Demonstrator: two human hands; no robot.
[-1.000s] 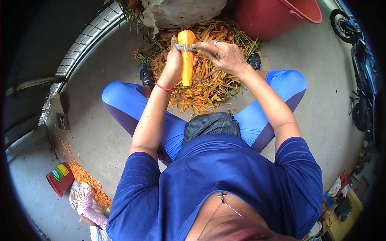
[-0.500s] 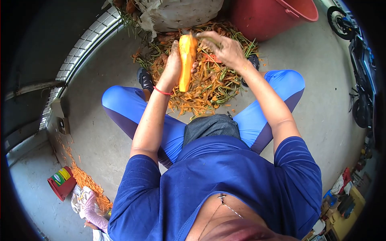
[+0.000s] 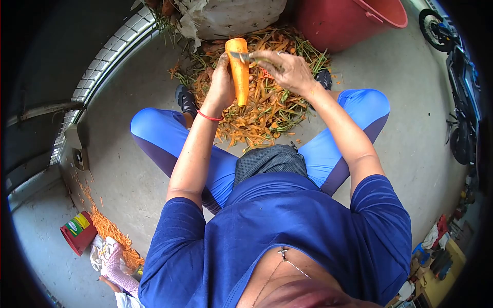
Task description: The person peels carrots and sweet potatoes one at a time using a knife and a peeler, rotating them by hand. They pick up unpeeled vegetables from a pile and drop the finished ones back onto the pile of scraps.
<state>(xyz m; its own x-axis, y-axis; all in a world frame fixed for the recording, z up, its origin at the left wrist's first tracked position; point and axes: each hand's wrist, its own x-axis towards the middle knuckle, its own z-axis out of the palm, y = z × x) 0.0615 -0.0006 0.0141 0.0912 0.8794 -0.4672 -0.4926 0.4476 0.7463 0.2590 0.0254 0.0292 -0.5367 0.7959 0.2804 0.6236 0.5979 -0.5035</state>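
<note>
My left hand (image 3: 222,84) is wrapped round a large peeled carrot (image 3: 240,77), held upright with its thick end at the top. A small knife (image 3: 239,56) is in my right hand (image 3: 291,73), and its blade lies against the upper part of the carrot. Below both hands spreads a heap of carrot peelings and green stem ends (image 3: 257,120) on the floor between my feet. Partly hidden by my right hand, an orange lattice-like piece (image 3: 266,75) lies on the heap.
Behind the heap stand a pale, dirty sack (image 3: 236,18) and a big red tub (image 3: 339,28). More orange shreds (image 3: 110,228) lie at lower left beside a small red bucket (image 3: 79,241) and another person's pink sleeve (image 3: 117,267). A motorbike (image 3: 462,97) is at far right.
The carrot has moved up slightly and turned, showing its smooth cut top. My right hand has lowered a little, bringing the knife blade onto the carrot's side.
</note>
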